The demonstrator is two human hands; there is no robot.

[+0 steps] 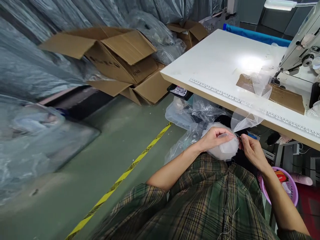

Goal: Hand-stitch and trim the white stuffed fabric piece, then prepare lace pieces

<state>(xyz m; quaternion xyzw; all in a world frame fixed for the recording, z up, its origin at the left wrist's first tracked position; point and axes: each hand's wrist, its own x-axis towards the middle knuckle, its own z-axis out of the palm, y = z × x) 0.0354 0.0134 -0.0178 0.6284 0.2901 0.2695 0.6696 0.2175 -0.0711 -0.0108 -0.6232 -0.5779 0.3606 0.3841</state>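
My left hand (217,137) is closed over a rounded bundle of white fabric (225,150) held in my lap, just below the table's front edge. My right hand (251,150) pinches a small dark tool at the bundle's right side; what the tool is I cannot make out. A strip of sheer white fabric (246,121) runs from between my hands up over the table edge to the needle area of the sewing machine (300,46). I wear a green plaid shirt.
The white table (215,63) has a ruler strip along its front and a brown cardboard piece (282,95). Clear plastic bags (190,113) lie under it. Open cardboard boxes (120,56) and plastic-wrapped piles stand at left. Yellow tape (120,181) crosses the green floor. A purple basket (287,186) sits at right.
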